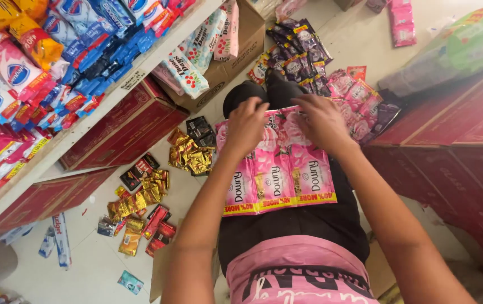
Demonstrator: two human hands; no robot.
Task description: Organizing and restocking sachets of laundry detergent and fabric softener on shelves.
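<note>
Pink sachet strips [278,169] lie flat across your lap, several joined packets side by side with a yellow band along the edge nearest you. Both your hands rest on the far end of this sheet. Your left hand [245,125] has its grip pressed onto the top left corner, fingers curled down over the packets. Your right hand [321,121] lies on the top right, fingers bent and pinching at the sheet's edge.

Around you, from largest to smallest: a white shelf [140,62] at your left is packed with blue, red and pink packets. Dark red cartons [450,129] stand at your right, and more sit beneath the shelf. A brown cardboard box [236,53] of sachets stands on the floor ahead. Purple sachets [295,50] and further pink ones [359,101] are heaped past your knees. Gold and red sachets [146,202] are scattered on the white floor [89,270] at your left.

Judging from this, sorting looks partway along: some kinds are grouped in piles, while many packets lie loose on the floor.
</note>
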